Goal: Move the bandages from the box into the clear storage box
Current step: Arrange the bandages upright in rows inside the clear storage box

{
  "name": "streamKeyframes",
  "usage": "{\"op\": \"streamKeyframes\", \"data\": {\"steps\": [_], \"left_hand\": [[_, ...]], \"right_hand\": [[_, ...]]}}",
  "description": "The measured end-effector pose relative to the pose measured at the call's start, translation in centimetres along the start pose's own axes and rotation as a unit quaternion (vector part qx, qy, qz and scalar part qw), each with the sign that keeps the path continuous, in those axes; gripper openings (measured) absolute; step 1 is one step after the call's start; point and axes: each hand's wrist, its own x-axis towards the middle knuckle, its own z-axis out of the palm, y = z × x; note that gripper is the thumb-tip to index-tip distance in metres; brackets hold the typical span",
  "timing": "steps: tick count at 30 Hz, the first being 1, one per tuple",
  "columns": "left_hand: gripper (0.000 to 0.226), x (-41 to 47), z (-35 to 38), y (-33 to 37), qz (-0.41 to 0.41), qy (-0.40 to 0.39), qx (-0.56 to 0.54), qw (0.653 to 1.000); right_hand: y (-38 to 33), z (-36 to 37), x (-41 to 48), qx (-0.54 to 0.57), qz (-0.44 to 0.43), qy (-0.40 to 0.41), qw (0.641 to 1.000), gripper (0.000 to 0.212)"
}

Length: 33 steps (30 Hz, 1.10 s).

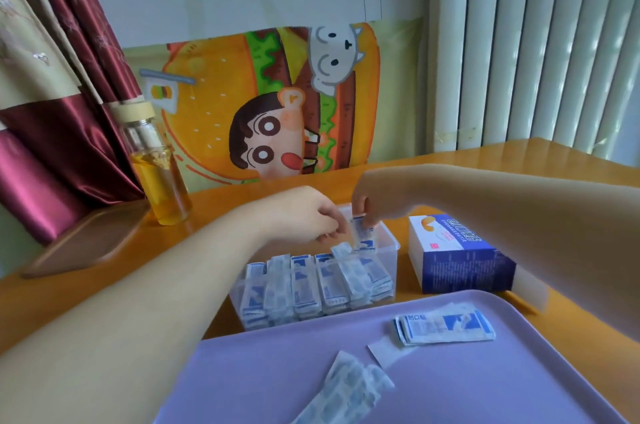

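While my right hand [363, 202] is pinching a bandage [363, 238] at the far end of the clear storage box [393, 245], my left hand [308, 216], grip unclear, is touching the row [311, 285], and seating it squarely is probably coming next.

Setting: I am working in a lived-in home room. Evidence: maroon satin curtain [69, 133] at my left, cartoon burger cloth [277, 101] hung on the wall, white vertical slats [536, 43] at right, orange wooden table [485, 160], 1 glass bottle [162, 181] of amber drink.
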Motion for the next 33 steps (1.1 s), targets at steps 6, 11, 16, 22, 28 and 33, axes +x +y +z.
{"op": "streamKeyframes", "data": {"steps": [6,11,16,22,28,33], "left_hand": [[0.02,2.5,1.3,-0.7,0.006,-0.09,0.054,0.994],[0.014,3.2,2.1,-1.6,0.019,-0.094,0.061,0.994],[0.007,3.4,2.4,-1.8,0.015,-0.087,0.063,0.994],[0.011,3.4,2.4,-2.0,0.005,-0.082,0.051,0.995],[0.03,2.1,1.5,-1.8,0.013,-0.022,0.04,0.999],[0.028,-1.7,1.7,-0.1,0.105,0.265,-0.014,0.958]], "right_hand": [[-0.6,0.0,1.3,-0.065,-0.02,-0.038,0.997,0.038],[-0.7,1.3,1.7,-0.104,-0.003,-0.01,0.994,0.039],[-0.9,1.8,1.6,-0.14,0.007,0.028,0.99,0.036],[-1.1,1.1,1.1,-0.143,-0.019,0.073,0.987,0.029],[-1.2,0.6,-0.2,-0.05,0.003,0.17,0.984,0.022],[-0.8,1.8,-5.7,0.161,-0.01,0.3,0.94,0.015]]}}
